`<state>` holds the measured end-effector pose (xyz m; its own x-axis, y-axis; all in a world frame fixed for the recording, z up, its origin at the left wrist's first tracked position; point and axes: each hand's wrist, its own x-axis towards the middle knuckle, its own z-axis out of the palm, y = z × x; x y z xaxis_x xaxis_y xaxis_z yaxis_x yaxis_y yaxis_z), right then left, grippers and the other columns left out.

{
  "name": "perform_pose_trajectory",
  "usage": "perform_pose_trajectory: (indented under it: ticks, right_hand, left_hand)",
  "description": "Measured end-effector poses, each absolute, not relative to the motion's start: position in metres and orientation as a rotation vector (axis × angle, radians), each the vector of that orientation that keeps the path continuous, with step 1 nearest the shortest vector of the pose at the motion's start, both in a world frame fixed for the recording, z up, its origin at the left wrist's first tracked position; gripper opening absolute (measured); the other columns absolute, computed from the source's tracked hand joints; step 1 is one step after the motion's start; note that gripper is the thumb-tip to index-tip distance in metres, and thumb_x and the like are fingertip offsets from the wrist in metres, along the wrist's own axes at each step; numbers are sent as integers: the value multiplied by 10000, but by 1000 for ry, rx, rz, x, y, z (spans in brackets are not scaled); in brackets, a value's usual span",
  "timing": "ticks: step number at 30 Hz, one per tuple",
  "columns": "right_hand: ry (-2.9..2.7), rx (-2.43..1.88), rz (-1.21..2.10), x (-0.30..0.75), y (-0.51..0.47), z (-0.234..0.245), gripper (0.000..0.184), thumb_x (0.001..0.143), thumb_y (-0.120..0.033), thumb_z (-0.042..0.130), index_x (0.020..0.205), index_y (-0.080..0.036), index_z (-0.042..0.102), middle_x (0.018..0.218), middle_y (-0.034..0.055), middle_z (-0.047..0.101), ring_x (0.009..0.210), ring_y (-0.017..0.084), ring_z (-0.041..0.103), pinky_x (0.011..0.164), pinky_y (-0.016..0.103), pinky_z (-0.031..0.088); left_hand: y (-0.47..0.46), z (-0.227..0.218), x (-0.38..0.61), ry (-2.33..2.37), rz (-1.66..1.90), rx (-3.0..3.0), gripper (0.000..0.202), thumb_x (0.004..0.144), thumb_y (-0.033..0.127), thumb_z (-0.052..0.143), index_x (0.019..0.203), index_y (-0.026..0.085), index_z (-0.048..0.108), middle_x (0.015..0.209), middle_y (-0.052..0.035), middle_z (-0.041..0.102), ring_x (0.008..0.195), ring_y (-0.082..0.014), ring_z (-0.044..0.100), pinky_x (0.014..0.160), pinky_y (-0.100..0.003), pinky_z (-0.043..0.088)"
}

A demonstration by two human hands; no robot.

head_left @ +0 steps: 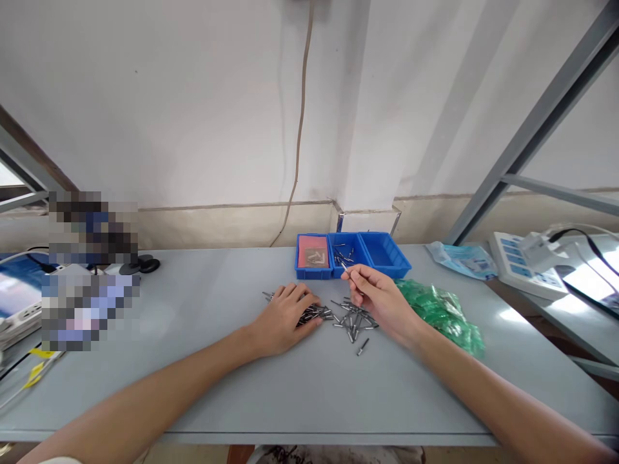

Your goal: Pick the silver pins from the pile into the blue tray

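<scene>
Several small metal pins (351, 320) lie scattered on the grey table (203, 361). My left hand (285, 316) rests palm down on the left part of the pile, fingers curled over a bunch of pins. My right hand (380, 299) is raised slightly over the right side of the pile and pinches a single thin metal pin (344, 267) between thumb and forefinger, its tip pointing toward the blue trays. Three joined blue trays (387, 254) stand just behind the hands; the left one holds a reddish pad, the middle one a few pins.
A heap of green plastic bags (442, 312) lies to the right of my right hand. A light blue packet (461, 258) and white devices (536, 267) sit at the far right. A power strip and black objects (142, 263) sit at the left.
</scene>
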<state>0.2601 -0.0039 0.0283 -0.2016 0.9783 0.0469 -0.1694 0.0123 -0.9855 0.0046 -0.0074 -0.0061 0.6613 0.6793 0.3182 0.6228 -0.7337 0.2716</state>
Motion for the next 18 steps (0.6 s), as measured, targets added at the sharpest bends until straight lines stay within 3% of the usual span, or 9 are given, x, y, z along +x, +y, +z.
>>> perform_pose_trajectory:
  ticks: [4,10,18]
  right_hand:
    - [-1175,-931,1437,261,-4,30,292,929,-499,762,958,-211,725,872,-11,525,646,98,412,605,255,384]
    - [-1330,-1068,1242,262,-4,28,346,944,-523,721,1152,-250,766,1009,29,638,673,113,473,649,290,437]
    - [-1636,-1206,674,262,-4,23,199,995,-444,647,1046,-276,741,1006,34,703,755,184,575,698,345,473]
  left_hand:
    - [-8,-5,5,1072,606,2732,248,1084,432,550,1252,259,612,1222,-63,621,1057,-262,555,920,-412,426]
    - [-8,-5,5,1071,606,2731,246,1084,431,549,1240,250,609,1221,-63,618,1058,-258,551,920,-412,432]
    - [-8,-5,5,1070,602,2730,242,1079,422,556,1246,254,608,1218,-66,620,1056,-261,549,924,-421,435]
